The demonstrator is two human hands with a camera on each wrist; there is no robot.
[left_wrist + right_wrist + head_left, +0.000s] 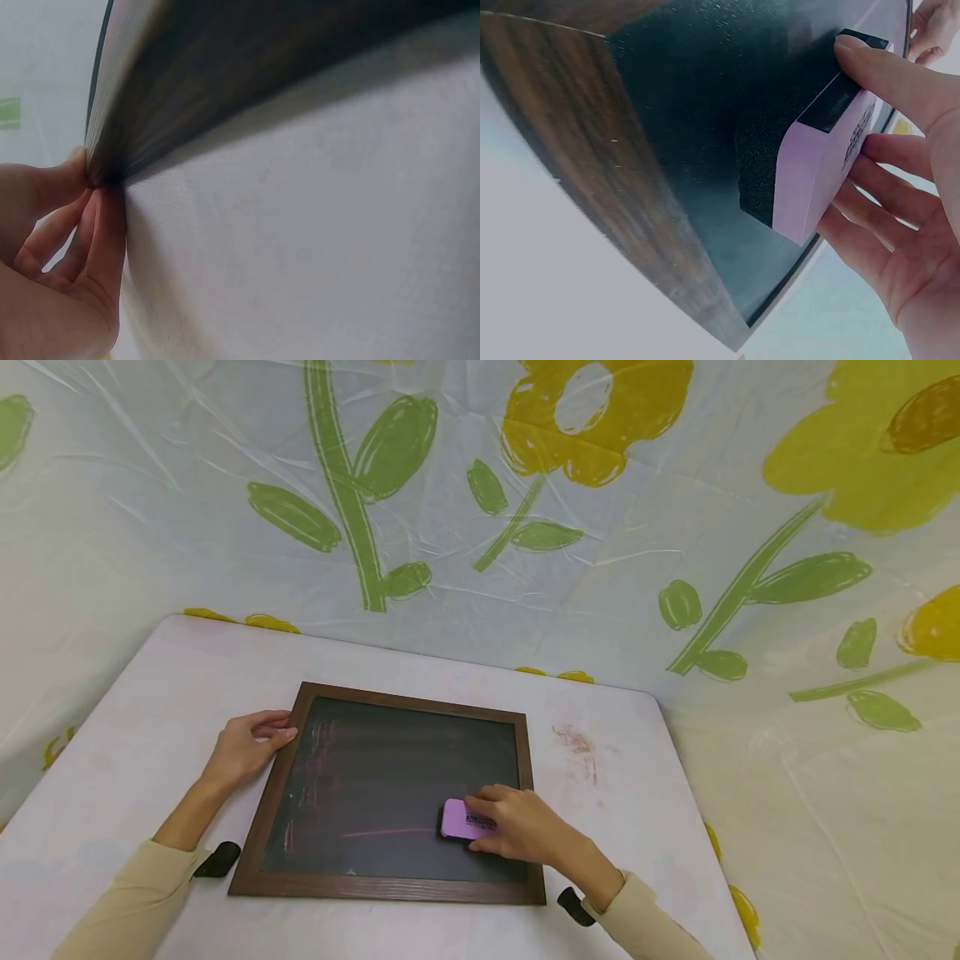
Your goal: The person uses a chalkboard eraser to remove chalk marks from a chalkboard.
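A small chalkboard (390,777) in a brown wooden frame (382,888) lies on the white-covered table. My right hand (525,827) grips a pink eraser (454,818) with a black felt underside, against the lower right of the dark surface. In the right wrist view, thumb and fingers hold opposite sides of the eraser (810,172). My left hand (243,747) pinches the frame's left edge near its upper corner; the left wrist view has the thumb (64,180) on the edge. A pink chalk line (386,833) runs left from the eraser, and faint pink smears mark the board's left side.
Brownish chalk dust (577,743) marks the table cover (607,827) right of the board. A pale sheet (465,602) printed with yellow flowers hangs behind the table and at both sides. Black wrist devices (217,860) sit at both cuffs.
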